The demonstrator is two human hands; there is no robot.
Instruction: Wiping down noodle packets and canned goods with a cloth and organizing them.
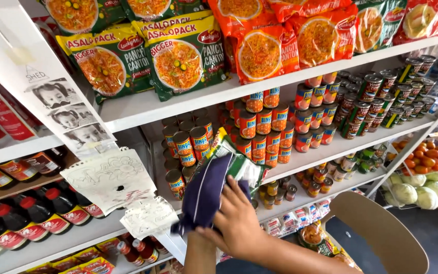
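At the far left, dark sauce bottles [57, 208] with red caps are standing in rows, and sheets of paper with pencil drawings [110, 177] are hanging from the shelf upright beside them. Just right of these, orange-labelled cans [191, 144] are sitting stacked on the middle shelf [340, 144].

In front of those cans, a navy cloth [206, 195] is draping down over the lower part of a green foil packet [239, 163], which is leaning out from the shelf edge. The wiping seems to be going best if the cloth is kept flat against the packet and drawn along it with light pressure, steering clear of the can stack behind and the loose papers to the left.

The right hand [236, 220] is pressing on the cloth from the front, fingers only loosely curled and lying over the fabric, thumb tucking under its lower edge. A left forearm [198, 256] is rising beneath the cloth; the hand itself is hidden, so I cannot tell its grip.
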